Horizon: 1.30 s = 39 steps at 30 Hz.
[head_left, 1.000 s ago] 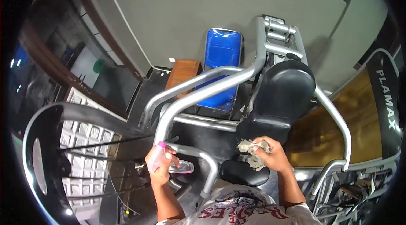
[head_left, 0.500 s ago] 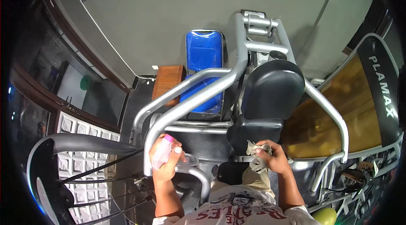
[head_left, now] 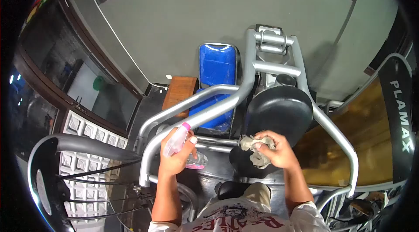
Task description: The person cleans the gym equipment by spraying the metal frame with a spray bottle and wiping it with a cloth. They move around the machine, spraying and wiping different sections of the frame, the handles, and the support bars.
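Note:
A clear spray bottle with a pink nozzle (head_left: 176,141) is gripped in my left hand (head_left: 174,162), beside the silver tube of the exercise machine (head_left: 209,113). Its transparent body and pink base show below my fingers. My right hand (head_left: 279,153) clutches a crumpled grey-beige cloth (head_left: 260,151), its folds hanging out past my fingers. That cloth overlaps the lower part of the machine's black padded backrest (head_left: 281,112) in this view. The black seat lies partly hidden behind my right hand and the cloth.
Behind the frame stand a blue chair (head_left: 217,65) and a brown wooden box (head_left: 180,91). A gold and black PLAMAX panel (head_left: 399,116) fills the right side. At left are a black curved machine arm with cables (head_left: 91,147), white textured panels (head_left: 94,131) and dark-framed glass doors.
The view has tilted upward. My right hand has moved up and inward with the cloth, toward the backrest. My left hand has risen slightly, still holding the spray bottle.

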Motion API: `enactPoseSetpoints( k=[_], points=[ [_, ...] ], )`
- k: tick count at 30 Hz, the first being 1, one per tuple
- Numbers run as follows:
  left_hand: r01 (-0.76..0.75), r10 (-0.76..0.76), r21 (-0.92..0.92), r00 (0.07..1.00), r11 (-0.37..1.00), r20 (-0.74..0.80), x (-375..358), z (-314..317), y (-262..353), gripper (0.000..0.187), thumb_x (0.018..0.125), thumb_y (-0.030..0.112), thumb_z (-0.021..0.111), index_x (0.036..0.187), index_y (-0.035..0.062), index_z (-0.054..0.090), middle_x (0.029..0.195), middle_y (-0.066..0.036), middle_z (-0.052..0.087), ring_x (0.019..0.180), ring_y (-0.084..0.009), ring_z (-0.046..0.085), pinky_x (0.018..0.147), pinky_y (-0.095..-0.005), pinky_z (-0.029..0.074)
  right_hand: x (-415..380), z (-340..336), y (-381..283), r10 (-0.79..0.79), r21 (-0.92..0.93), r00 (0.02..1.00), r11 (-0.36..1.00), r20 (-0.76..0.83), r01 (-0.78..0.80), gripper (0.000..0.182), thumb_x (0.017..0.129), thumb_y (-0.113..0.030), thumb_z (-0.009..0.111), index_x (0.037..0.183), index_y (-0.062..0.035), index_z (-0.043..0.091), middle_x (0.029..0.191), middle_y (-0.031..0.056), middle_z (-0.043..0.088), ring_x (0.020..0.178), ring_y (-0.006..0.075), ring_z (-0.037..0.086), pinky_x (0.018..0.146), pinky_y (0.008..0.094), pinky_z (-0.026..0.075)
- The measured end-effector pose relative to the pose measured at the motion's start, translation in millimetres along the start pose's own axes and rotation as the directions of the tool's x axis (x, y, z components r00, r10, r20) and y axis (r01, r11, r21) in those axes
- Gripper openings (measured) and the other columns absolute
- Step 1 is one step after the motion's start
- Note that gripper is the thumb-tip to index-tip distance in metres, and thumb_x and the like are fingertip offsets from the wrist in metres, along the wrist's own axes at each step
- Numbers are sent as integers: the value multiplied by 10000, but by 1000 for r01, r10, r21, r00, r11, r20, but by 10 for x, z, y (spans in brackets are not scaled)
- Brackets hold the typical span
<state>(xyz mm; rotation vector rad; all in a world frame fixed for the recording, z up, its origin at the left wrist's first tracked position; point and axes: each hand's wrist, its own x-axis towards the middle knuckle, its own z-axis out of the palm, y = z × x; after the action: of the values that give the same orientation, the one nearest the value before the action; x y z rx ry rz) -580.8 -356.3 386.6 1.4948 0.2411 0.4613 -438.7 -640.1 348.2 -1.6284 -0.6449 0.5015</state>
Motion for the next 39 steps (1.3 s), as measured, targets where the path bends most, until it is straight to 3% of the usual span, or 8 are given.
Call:
enactPoseSetpoints(
  k=[5,7,11,13,16,19,25,39],
  points=[
    [-201,195,357,979,912,53,859,220,231,139,859,76,755,824,-2,645,666,-40,568,543,-133,581,488,-294,421,497,-497,-562,-373,-166,924,919,-83,357,182,891,-26,728,1064,-2,676,1063,87,690,964,165,651,853,302,503],
    [-522,476,586,844,620,248,1383,255,167,158,834,73,755,765,2,632,664,-70,552,560,-194,569,531,-341,431,740,-637,-874,-529,-320,841,821,-115,473,161,861,1,732,1009,1,670,984,114,695,919,230,676,823,329,518],
    [-407,428,524,899,748,86,2185,557,-172,209,825,104,760,736,-2,604,679,-111,588,587,-237,577,561,-370,437,1353,-867,-1293,-630,-669,772,609,-84,425,206,866,-103,739,1041,-22,665,995,146,698,961,353,678,860,405,535],
    [-237,299,500,953,833,-45,2445,773,-259,199,826,111,753,737,5,610,692,-118,604,590,-243,590,561,-374,440,1738,-924,-1371,-543,-673,820,676,-180,300,238,885,-123,719,1103,-38,681,1084,163,708,1041,369,672,912,422,523],
    [-461,504,455,863,762,31,2950,840,-901,191,832,108,738,737,4,608,679,-109,597,575,-208,575,553,-367,437,2460,-1094,-1224,-567,-689,778,679,-272,254,284,909,-153,692,1176,-58,688,1201,188,692,1114,375,659,965,427,506],
    [-554,562,418,819,720,118,3184,882,-1182,192,822,73,726,715,0,583,651,-120,523,560,-262,539,543,-400,415,3116,-1426,-1073,-276,-723,928,691,-248,12,348,926,-168,668,1263,-80,662,1283,197,664,1185,378,629,1011,430,492],
    [-527,503,402,847,749,173,3294,1044,-1207,57,781,45,692,789,6,652,745,-158,577,637,-355,608,584,-432,472,4081,-1550,-779,-282,-943,937,312,-206,-113,353,872,-106,656,1224,-81,642,1281,139,665,1182,384,618,990,467,513],
    [-483,492,410,866,774,90,3341,1006,-1333,152,792,20,732,729,-3,596,692,-137,542,585,-294,558,545,-392,427,4808,-1744,342,-328,-991,943,130,-59,-16,346,847,-92,651,1192,-107,644,1175,94,648,1131,334,625,930,469,555]
  ],
)
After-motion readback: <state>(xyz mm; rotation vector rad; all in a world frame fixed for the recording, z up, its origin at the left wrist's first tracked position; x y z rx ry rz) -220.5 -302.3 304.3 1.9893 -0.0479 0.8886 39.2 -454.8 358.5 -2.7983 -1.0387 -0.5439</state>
